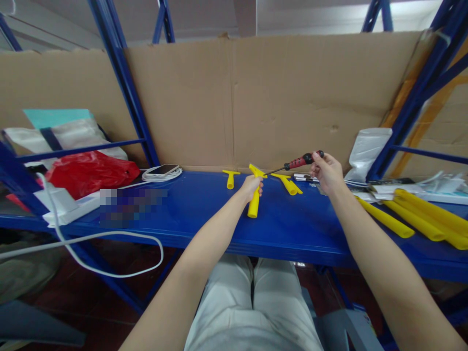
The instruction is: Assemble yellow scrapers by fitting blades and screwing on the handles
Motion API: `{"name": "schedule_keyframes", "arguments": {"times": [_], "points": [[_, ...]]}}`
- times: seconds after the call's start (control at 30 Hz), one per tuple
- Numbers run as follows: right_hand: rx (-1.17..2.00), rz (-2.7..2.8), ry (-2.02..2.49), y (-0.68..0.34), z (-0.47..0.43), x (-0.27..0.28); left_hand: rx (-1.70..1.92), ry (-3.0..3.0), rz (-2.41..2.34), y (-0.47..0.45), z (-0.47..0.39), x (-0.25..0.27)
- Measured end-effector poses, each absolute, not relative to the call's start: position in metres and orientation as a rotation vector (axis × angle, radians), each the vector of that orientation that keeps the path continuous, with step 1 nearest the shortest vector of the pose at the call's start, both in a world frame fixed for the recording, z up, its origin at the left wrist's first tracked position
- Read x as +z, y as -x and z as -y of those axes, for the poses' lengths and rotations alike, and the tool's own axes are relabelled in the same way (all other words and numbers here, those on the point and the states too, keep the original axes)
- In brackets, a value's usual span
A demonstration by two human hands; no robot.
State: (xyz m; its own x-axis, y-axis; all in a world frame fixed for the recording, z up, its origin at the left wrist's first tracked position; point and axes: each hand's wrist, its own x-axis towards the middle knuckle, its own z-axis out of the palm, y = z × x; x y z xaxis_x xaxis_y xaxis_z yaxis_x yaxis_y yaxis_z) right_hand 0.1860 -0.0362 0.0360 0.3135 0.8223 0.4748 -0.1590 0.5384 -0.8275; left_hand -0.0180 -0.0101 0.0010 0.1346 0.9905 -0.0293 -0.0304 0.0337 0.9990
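Note:
My left hand [252,189] is closed around a yellow T-shaped handle [253,208], just above the blue shelf. A screwdriver [298,162] with a red and black grip is in my right hand [328,174], its fingers closed at the butt end. The screwdriver's shaft points left, and its tip meets the head of the yellow handle; whether it sits in a screw is too small to tell. Behind my left hand stands a smaller yellow T-shaped piece [230,180]. More yellow pieces [290,186] lie between my two hands.
Several long yellow tubes [420,219] lie on the right of the blue shelf [204,209]. A phone [164,169] rests on a coiled white cable at the left, near a red plastic bag [91,170] and a white power strip [78,209]. Cardboard [292,97] walls the back.

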Motion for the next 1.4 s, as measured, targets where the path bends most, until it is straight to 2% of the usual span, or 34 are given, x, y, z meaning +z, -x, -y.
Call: {"name": "schedule_keyframes", "arguments": {"times": [0.87,1.23,1.4], "points": [[0.579,0.996,0.718,-0.1866,0.0329,0.0354,1.1,-1.221,-1.09,0.0168,0.0142,0.0029],[0.774,1.092,0.92,-0.1814,0.0324,0.0293,1.1,-1.225,-1.088,0.0161,0.0135,0.0024],[0.856,1.27,1.162,-0.1822,0.0347,0.0256,1.096,-1.213,-1.099,0.0159,0.0152,0.005]]}}
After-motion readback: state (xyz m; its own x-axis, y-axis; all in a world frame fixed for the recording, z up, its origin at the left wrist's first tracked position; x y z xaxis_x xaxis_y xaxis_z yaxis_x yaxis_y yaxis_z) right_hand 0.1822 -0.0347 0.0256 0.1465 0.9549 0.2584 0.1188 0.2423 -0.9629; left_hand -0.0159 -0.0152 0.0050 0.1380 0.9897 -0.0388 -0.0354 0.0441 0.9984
